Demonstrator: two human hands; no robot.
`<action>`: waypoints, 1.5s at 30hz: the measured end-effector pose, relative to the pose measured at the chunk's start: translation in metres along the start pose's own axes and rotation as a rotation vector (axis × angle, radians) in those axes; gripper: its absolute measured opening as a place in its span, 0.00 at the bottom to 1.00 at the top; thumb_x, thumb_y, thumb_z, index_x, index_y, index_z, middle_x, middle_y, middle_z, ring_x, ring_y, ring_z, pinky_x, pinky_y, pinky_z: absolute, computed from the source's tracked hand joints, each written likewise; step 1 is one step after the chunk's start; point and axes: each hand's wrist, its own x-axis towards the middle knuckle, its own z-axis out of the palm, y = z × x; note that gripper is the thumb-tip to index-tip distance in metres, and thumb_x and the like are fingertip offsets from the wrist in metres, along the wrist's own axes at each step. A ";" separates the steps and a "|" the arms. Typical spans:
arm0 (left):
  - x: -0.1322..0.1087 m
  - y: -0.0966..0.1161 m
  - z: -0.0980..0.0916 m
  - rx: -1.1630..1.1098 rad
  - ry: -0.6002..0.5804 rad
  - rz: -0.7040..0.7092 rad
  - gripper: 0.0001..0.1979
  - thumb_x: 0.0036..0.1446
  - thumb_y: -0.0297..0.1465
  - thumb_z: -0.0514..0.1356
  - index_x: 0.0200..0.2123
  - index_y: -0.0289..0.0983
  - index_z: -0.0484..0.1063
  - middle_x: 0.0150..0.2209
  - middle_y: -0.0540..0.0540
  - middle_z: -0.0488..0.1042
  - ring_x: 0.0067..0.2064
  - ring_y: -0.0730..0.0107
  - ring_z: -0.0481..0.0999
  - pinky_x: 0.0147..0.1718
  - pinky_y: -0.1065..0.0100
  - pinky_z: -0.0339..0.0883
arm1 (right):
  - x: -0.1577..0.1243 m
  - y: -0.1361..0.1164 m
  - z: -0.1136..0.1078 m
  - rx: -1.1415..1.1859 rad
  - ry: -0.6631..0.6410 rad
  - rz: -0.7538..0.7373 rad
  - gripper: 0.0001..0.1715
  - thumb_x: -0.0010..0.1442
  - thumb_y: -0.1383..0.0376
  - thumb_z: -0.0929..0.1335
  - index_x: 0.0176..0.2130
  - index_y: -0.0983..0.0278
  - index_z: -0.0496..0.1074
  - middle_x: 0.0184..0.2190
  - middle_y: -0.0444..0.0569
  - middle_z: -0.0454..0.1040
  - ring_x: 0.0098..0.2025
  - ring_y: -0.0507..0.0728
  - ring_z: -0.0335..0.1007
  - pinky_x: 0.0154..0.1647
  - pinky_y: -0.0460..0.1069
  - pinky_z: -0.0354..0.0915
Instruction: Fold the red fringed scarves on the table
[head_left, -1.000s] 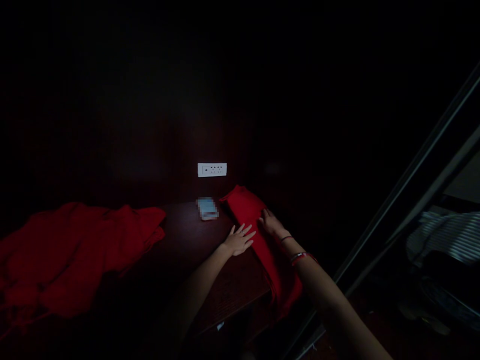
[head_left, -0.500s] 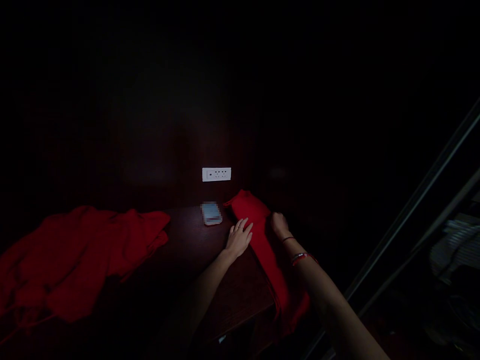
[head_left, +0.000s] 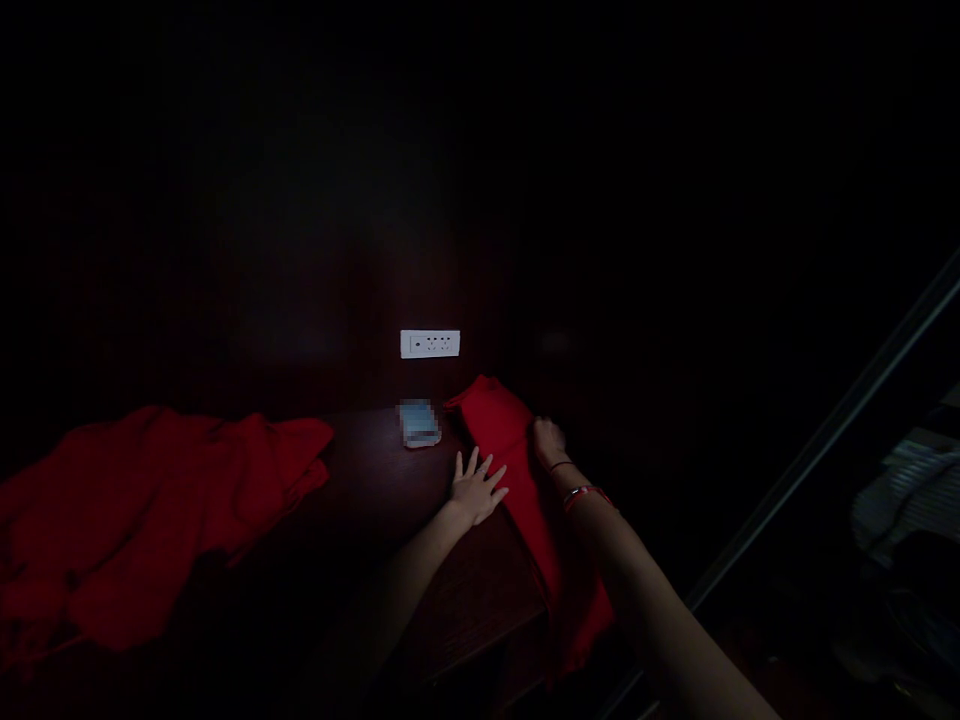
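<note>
A long folded red cloth (head_left: 517, 470) lies along the right side of a dark wooden table (head_left: 390, 500), its near end hanging over the front edge. My left hand (head_left: 477, 486) lies flat with fingers spread, on the table against the cloth's left edge. My right hand (head_left: 550, 441) rests on the cloth's right side near its far end; its fingers look curled, but the dim light hides whether they grip the fabric. Red bangles sit on my right wrist.
A crumpled red cloth (head_left: 150, 510) spreads over the left of the table. A small pale object (head_left: 420, 423) lies near the wall, under a white socket plate (head_left: 430, 343). A slanted dark frame (head_left: 825, 440) and dim clutter stand at the right.
My left hand slid a little toward me along the cloth's left edge and spread its fingers. My right hand stayed on the cloth's far right side.
</note>
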 end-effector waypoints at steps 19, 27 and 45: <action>-0.065 -0.061 -0.035 -0.080 -0.106 0.082 0.26 0.54 0.47 0.38 0.56 0.49 0.41 0.59 0.49 0.39 0.59 0.57 0.38 0.50 0.48 0.42 | -0.052 -0.039 0.001 0.074 0.316 -0.320 0.30 0.58 0.55 0.52 0.55 0.67 0.50 0.57 0.59 0.44 0.58 0.65 0.35 0.52 0.59 0.43; -0.179 -0.192 -0.079 0.334 0.304 -0.524 0.21 0.54 0.35 0.47 0.51 0.40 0.58 0.56 0.41 0.52 0.57 0.57 0.46 0.50 0.52 0.46 | -0.088 -0.197 0.008 0.355 0.053 -0.746 0.23 0.57 0.59 0.56 0.49 0.67 0.61 0.53 0.57 0.53 0.55 0.59 0.45 0.53 0.54 0.45; -0.189 -0.231 -0.073 0.240 0.374 -0.807 0.25 0.55 0.33 0.43 0.54 0.26 0.50 0.51 0.35 0.59 0.49 0.60 0.62 0.44 0.64 0.58 | -0.107 -0.316 0.073 0.636 -0.024 -0.959 0.14 0.54 0.64 0.60 0.41 0.63 0.66 0.45 0.51 0.61 0.48 0.54 0.55 0.47 0.50 0.53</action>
